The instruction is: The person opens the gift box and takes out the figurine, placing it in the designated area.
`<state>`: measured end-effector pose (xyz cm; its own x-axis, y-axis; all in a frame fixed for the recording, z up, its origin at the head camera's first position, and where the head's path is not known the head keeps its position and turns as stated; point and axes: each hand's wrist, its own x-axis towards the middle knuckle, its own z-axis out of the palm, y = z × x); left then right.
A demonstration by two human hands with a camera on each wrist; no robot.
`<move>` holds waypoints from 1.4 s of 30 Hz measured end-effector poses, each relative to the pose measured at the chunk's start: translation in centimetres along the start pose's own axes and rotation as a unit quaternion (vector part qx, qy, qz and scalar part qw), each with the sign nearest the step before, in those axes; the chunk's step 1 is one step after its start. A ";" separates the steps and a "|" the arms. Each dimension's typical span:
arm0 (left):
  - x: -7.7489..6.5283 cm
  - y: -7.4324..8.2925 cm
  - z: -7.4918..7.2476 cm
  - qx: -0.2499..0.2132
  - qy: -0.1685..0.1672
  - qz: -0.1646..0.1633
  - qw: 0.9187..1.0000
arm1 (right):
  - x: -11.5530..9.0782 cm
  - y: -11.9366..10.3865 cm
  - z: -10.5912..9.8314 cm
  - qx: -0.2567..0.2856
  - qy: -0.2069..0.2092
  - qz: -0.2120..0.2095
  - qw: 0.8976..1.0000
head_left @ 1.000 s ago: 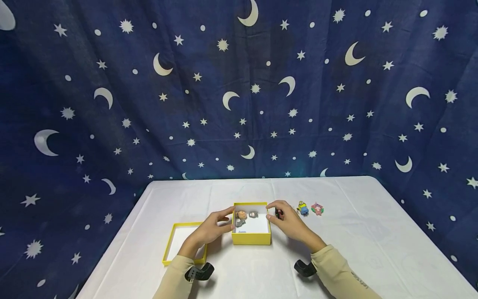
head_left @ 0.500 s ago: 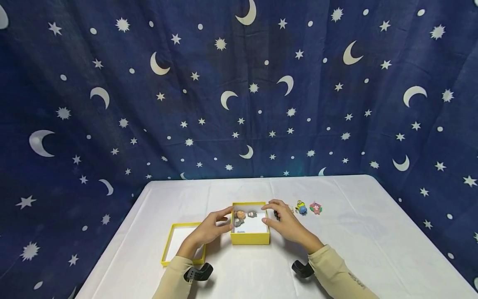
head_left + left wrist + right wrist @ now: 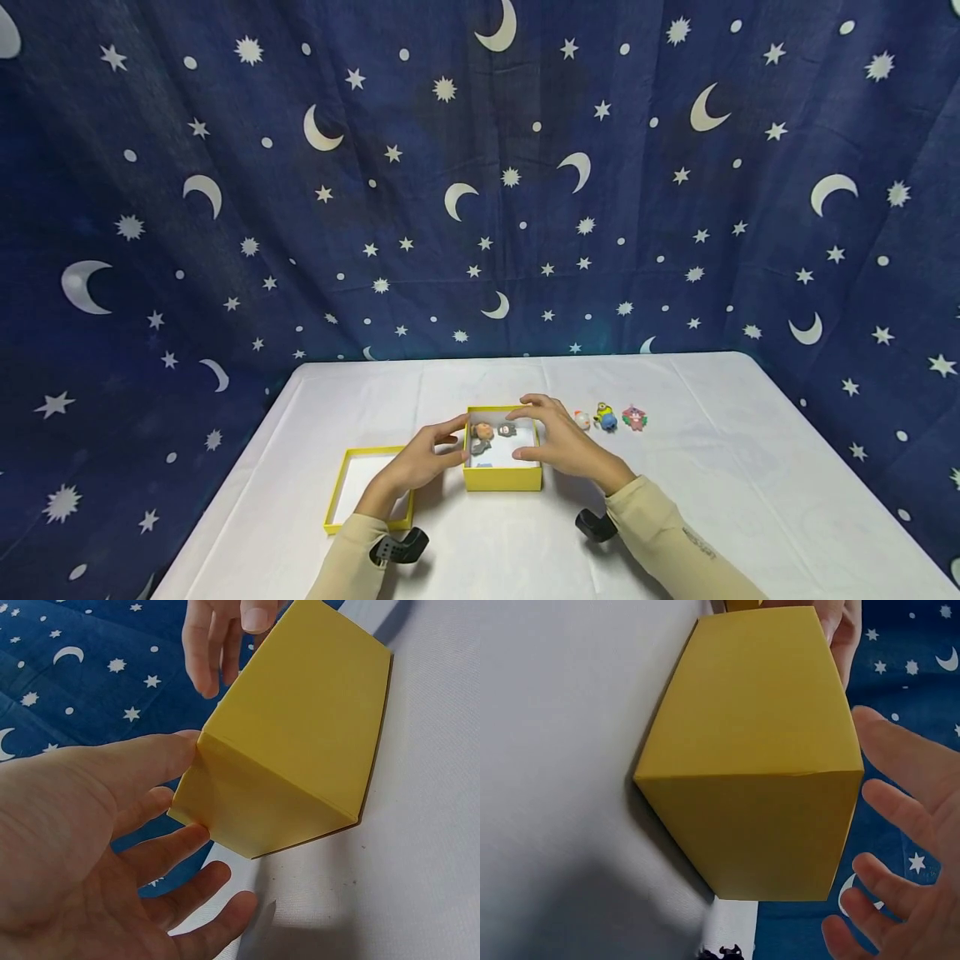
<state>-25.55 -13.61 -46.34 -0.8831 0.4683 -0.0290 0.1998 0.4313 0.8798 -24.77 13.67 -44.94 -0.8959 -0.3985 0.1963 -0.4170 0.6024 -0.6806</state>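
Note:
A yellow box [image 3: 502, 479] with a white inside stands uncovered on the table. Inside it lie a brown-headed figurine [image 3: 484, 431] and two small grey figurines [image 3: 507, 429], with a bit of blue by the near wall. My left hand [image 3: 422, 461] rests its thumb and fingertips against the box's left wall, fingers spread, as the left wrist view also shows. The right hand [image 3: 558, 442] reaches over the right wall, thumb and index finger apart above the inside. Nothing shows between them. In the right wrist view its fingers are loosely spread beside the box.
The box's shallow lid [image 3: 363, 479] lies left of it, partly under the left forearm. Right of the right hand stand a white-and-orange figurine [image 3: 582, 420], a yellow-and-blue minion figurine [image 3: 606, 417] and a pink figurine [image 3: 634, 417]. A blue star-and-moon curtain [image 3: 480, 208] hangs behind the table.
My right hand has moved left, from the box's right edge to over its inside. It now hides the dark figurine and uncovers the white-and-orange one. The left hand stays in place.

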 end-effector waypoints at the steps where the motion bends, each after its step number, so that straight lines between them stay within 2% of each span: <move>1: 0.0 0.0 0.0 0.000 0.000 0.000 1.000 | 0.2 -0.1 0.0 -0.007 -0.005 -0.003 1.000; 10: 0.1 -0.2 -0.1 0.003 -0.005 0.001 1.000 | 1.9 -0.7 0.2 -0.064 -0.074 -0.028 0.995; 15: 0.1 -0.2 -0.1 0.009 -0.007 0.004 1.000 | 2.6 -1.1 0.8 -0.099 -0.106 -0.044 0.989; 19: 0.0 -0.3 0.0 0.014 -0.007 0.009 1.000 | 3.2 -1.5 1.5 -0.126 -0.127 -0.075 0.981; 23: 0.1 -0.3 0.0 0.014 -0.008 0.016 1.000 | 3.7 -1.6 2.1 -0.148 -0.140 -0.087 0.975; 31: 0.0 -0.3 0.1 0.011 -0.011 0.023 1.000 | 4.3 -2.1 2.8 -0.183 -0.164 -0.088 0.965; 37: 0.0 -0.4 0.0 0.022 -0.012 0.041 0.999 | 4.6 -2.5 3.1 -0.216 -0.177 -0.081 0.957; 42: 0.0 -0.3 0.0 0.025 -0.008 0.040 0.999 | 4.8 -2.4 3.2 -0.212 -0.181 -0.080 0.957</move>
<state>-25.59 -13.76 -46.64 -0.8567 0.5149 0.0327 0.2911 0.4300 0.8546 -27.59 8.11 -44.67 -0.7363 -0.6758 -0.0350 -0.6373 0.7099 -0.2998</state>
